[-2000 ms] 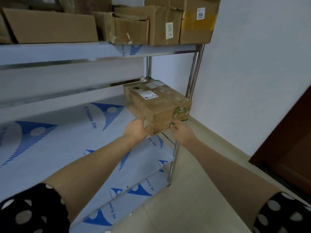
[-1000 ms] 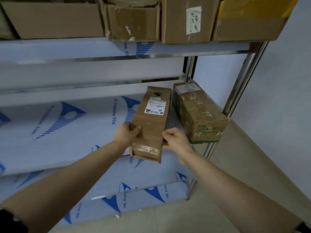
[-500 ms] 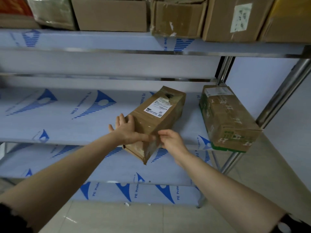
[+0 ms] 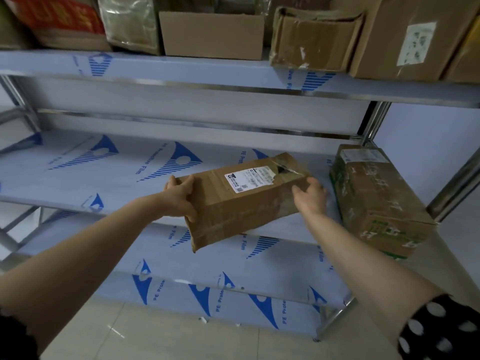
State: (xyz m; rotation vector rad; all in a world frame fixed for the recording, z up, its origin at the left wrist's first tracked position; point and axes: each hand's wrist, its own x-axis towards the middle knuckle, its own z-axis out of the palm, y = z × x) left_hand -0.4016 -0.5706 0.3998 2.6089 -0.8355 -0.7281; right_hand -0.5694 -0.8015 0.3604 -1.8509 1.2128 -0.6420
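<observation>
Since half a second ago the long box (image 4: 241, 201) has swung round. It was pointing away from the camera with both hands bunched at the near end, and now it sits crosswise along the front of the middle shelf (image 4: 104, 172) with one hand at each end.

Left hand (image 4: 181, 198) has the left end: fingers hooked over the top edge, thumb pressed down the front face, so that's a proper clamp on the cardboard. Right hand (image 4: 310, 197) is at the right end, fingers bent round the corner. It looks like it's gripping too, though the fingertips are hidden behind the box, so I'm only fairly sure.

Box is tilted, left front corner dipping down and hanging out past the shelf lip, over the lower shelf (image 4: 233, 266). Can't tell if the right end is actually resting on the shelf surface or just above it. White shipping label (image 4: 249, 179) faces up, with some torn tape by it.

Just to the right, close but not touching, is a second carton (image 4: 376, 201) with green print, poking out over the shelf edge by the steel post (image 4: 374, 123). Top shelf (image 4: 181, 66) has a row of cardboard boxes. Blue-and-white protective film on all the shelves. Polka-dot sleeve (image 4: 439, 328) showing at bottom right.
</observation>
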